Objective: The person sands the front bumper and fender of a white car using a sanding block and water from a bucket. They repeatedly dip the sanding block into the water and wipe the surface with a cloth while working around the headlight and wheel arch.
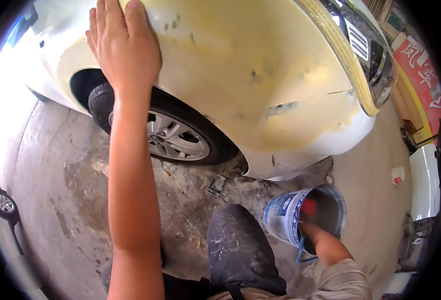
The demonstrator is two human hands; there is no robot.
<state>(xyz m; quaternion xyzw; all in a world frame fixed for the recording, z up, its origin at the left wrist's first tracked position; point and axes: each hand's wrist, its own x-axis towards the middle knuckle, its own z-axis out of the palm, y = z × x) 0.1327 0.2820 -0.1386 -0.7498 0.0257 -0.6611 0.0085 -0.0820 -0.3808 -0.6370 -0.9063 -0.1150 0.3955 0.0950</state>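
My left hand point(126, 48) lies with its palm on the car's fender point(213, 56), above the front wheel point(179, 138), fingers a little apart. Yellowish filler covers much of this white panel, with dark spots and a scuffed seam towards the bumper. At the lower right my right arm reaches into a bucket point(286, 215) that stands on the floor with its mouth towards me. My right hand point(304, 223) is mostly hidden in its dark inside, beside a red thing point(307, 207); whether I hold that cannot be made out.
A small dark block point(217, 184) lies on the stained concrete floor point(74, 165) below the wheel. A white tub point(397, 176) stands at the right near a white car panel point(424, 182). Another car point(2, 232) is at the far left, and a red banner point(423, 75) at the upper right.
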